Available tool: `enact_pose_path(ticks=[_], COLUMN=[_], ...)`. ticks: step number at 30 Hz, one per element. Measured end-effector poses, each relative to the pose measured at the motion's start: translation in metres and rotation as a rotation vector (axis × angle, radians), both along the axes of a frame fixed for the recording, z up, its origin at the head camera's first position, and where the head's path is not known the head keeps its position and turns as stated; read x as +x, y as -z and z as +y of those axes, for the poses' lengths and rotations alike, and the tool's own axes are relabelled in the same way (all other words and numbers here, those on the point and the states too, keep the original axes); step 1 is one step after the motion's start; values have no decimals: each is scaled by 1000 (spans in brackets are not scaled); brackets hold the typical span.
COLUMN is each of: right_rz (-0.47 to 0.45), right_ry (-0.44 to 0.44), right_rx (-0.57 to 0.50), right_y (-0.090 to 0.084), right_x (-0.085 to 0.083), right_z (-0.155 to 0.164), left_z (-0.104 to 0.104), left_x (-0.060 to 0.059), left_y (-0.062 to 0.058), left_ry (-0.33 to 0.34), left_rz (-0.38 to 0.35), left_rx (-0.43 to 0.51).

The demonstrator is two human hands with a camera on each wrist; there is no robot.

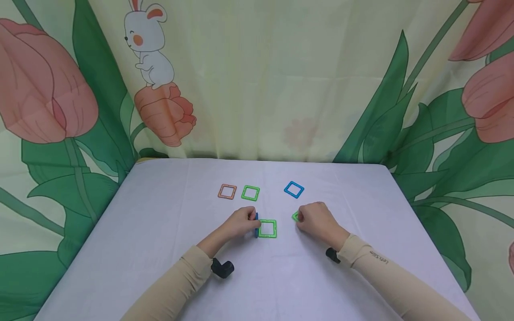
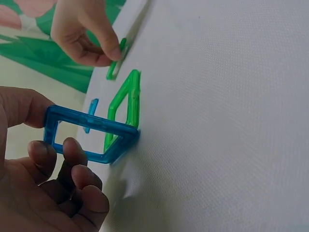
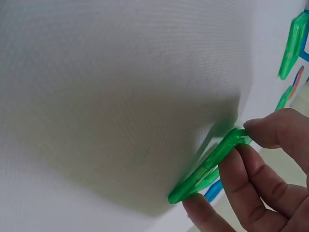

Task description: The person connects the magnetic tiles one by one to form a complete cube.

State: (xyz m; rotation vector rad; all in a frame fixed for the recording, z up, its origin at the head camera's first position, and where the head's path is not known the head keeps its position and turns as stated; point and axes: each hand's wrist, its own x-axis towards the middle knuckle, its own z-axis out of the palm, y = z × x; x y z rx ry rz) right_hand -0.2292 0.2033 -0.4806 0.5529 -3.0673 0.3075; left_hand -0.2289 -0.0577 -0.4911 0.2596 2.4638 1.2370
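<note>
My left hand (image 1: pixel 242 221) pinches a blue square frame tile (image 2: pixel 91 121) by its upper edge, holding it upright on the table. The blue tile's lower edge meets the left side of a green square frame tile (image 1: pixel 275 228) lying flat. To the right, my right hand (image 1: pixel 319 221) pinches another green square frame tile (image 3: pixel 207 166) between thumb and fingers, one side tilted up off the cloth. In the head view the fingers cover most of that second green tile.
Farther back on the white-covered table (image 1: pixel 160 223) lie an orange square tile (image 1: pixel 220 191), a third green tile (image 1: pixel 243 193) and a second blue tile (image 1: pixel 287 187). A printed curtain (image 1: pixel 257 80) hangs behind the table's far edge.
</note>
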Motion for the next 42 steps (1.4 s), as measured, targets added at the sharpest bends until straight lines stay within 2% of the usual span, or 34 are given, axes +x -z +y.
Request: enact_pose_path(ticks=[10,23,33,42], right_rz=[-116,-96,-150,-180], right_ry=[49,-85,-88,-114], right_rx=[-98,-129,-186,-203], right_y=[-7,-10,-8,-10], right_x=[-5,-14,-26,-27], right_z=[-4,-17,-26,-38], left_z=[0,-2,-2,-2], left_x=[1,0,-1,-2], left_y=[0,2,2,3], left_ry=[3,5,10,-1], left_rz=[0,5,-9,-26], left_rx=[15,29,22,24])
